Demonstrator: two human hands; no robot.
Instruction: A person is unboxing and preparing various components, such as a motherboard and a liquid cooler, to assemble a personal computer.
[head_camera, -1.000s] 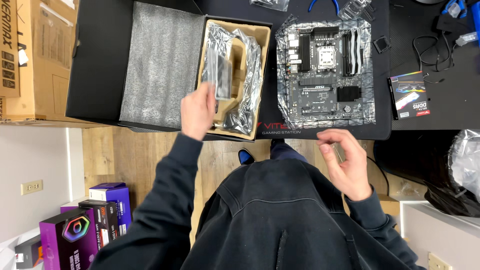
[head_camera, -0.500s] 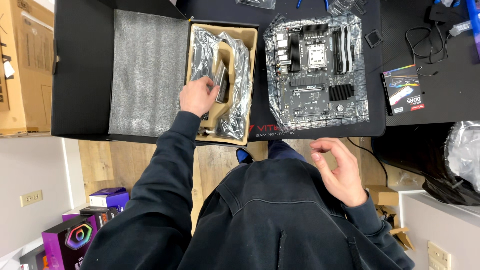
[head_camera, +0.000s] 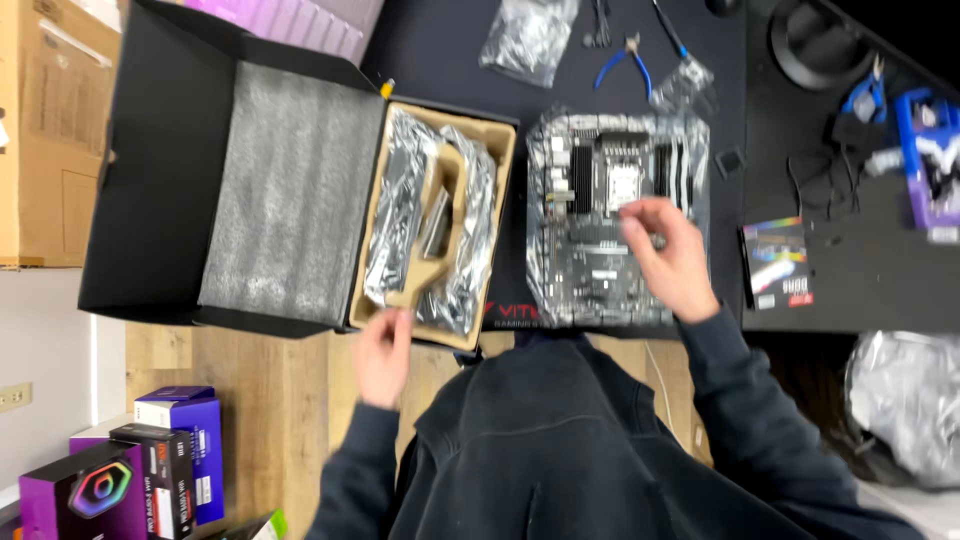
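Since a moment ago the left hand (head_camera: 380, 352) has dropped back from the open black box (head_camera: 160, 170) to its near edge, fingers loosely open and empty, while the right hand (head_camera: 668, 252) has reached out over the motherboard (head_camera: 590, 200), fingers curled; whether it grips anything cannot be told. The board lies flat on silver anti-static wrap just right of the box, so a careless press or snagged sleeve could bend its pins.

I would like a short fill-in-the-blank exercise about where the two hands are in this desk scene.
1. The right hand is above the ____, which lies on a silver antistatic bag.
2. The left hand is at the near edge of the tan cardboard ____ inside the open black box.
3. The blue-handled ____ lie at the far side of the black desk mat.

Missing words: motherboard; tray; pliers
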